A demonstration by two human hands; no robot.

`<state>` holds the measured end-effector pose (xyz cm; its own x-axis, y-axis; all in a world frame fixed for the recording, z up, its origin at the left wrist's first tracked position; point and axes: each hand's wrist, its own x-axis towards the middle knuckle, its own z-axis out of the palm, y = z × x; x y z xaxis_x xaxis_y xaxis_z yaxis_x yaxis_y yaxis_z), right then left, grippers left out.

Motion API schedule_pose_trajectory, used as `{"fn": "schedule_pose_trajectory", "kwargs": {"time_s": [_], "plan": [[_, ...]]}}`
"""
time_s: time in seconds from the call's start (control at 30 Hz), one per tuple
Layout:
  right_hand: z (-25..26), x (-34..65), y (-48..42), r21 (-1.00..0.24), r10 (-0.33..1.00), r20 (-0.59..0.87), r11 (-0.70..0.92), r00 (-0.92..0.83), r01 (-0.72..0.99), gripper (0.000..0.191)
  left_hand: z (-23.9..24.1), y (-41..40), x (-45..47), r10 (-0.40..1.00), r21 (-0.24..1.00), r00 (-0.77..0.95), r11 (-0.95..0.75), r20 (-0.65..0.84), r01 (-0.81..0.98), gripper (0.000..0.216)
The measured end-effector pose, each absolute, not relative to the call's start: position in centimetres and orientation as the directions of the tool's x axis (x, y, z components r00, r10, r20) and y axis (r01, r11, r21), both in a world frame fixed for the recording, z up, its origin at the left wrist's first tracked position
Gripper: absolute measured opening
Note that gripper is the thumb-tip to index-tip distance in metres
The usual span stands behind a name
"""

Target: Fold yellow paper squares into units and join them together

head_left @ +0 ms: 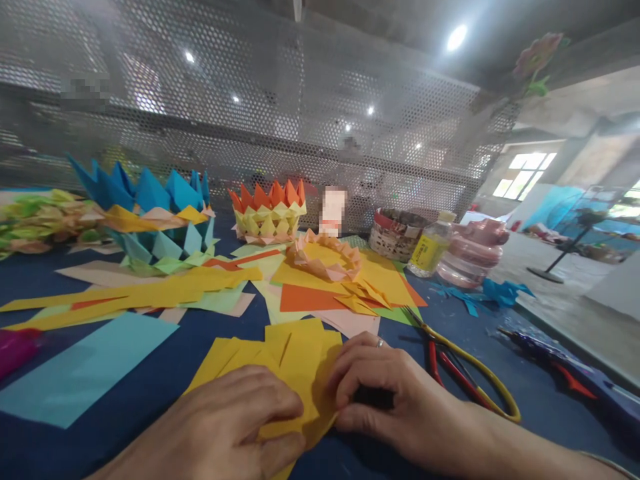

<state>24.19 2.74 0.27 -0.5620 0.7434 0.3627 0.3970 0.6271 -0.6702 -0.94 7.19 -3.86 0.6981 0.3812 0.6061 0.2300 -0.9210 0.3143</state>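
Note:
Several yellow paper pieces (305, 353) lie overlapping on the table close in front of me. Over their near left part, my left hand (235, 417) curls its fingers, with yellow paper between thumb and forefinger. My right hand (395, 387), a ring on one finger, pinches the right edge of the yellow paper. Its fingertips partly hide that edge. Just beyond the stack are an orange paper sheet (305, 298) and small folded yellow pieces (365, 297). Scissors (465, 367) with yellow and red handles rest to the right of my right hand.
Folded-paper rings stand behind: a blue one (150, 190), an orange-topped one (270, 207) and a low pink one (325, 257). A light-blue sheet (90, 367) lies left. At right are a small bottle (427, 247), a pink jug (473, 253) and a glue gun (575, 367).

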Motion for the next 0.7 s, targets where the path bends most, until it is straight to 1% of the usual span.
{"fn": "schedule_pose_trajectory", "kwargs": {"time_s": [0.03,0.1,0.13,0.2,0.27,0.4,0.53,0.6,0.7], "plan": [[0.1,24.1,2.8,-0.689,0.766,0.348,0.600,-0.541,0.407,0.021,-3.8,7.1,-0.9,0.377,0.296,0.703,-0.924,0.603,0.241,0.022],[0.0,23.8,2.7,-0.703,0.818,0.310,0.541,-0.485,0.462,0.021,-4.1,7.1,-1.0,0.322,0.211,0.718,-0.947,0.617,0.244,0.025],[0.0,23.7,2.7,-0.698,0.847,0.283,0.503,-0.449,0.509,0.020,-4.4,7.1,-1.1,0.289,0.165,0.734,-0.957,0.614,0.238,0.026],[0.2,23.3,2.5,-0.681,0.893,0.233,0.432,-0.385,0.591,0.022,-5.2,7.1,-1.3,0.256,0.119,0.762,-0.965,0.595,0.232,0.025],[0.3,22.9,2.4,-0.670,0.919,0.195,0.380,-0.343,0.638,0.026,-5.7,7.1,-1.5,0.292,0.162,0.763,-0.956,0.577,0.243,0.023],[0.3,22.6,2.6,-0.672,0.934,0.159,0.339,-0.319,0.659,0.028,-5.5,7.0,-1.3,0.247,0.080,0.764,-0.965,0.597,0.249,0.023],[0.2,22.6,2.8,-0.672,0.939,0.158,0.330,-0.306,0.663,0.028,-4.6,6.9,-1.0,0.224,0.096,0.699,-0.971,0.679,0.218,0.029],[0.2,22.6,2.7,-0.670,0.941,0.157,0.325,-0.301,0.667,0.028,-4.4,6.9,-1.1,0.175,0.067,0.681,-0.981,0.711,0.182,0.030],[0.2,22.6,2.7,-0.670,0.938,0.159,0.331,-0.306,0.664,0.028,-4.5,7.1,-1.4,0.134,0.027,0.703,-0.987,0.699,0.161,0.027]]}}
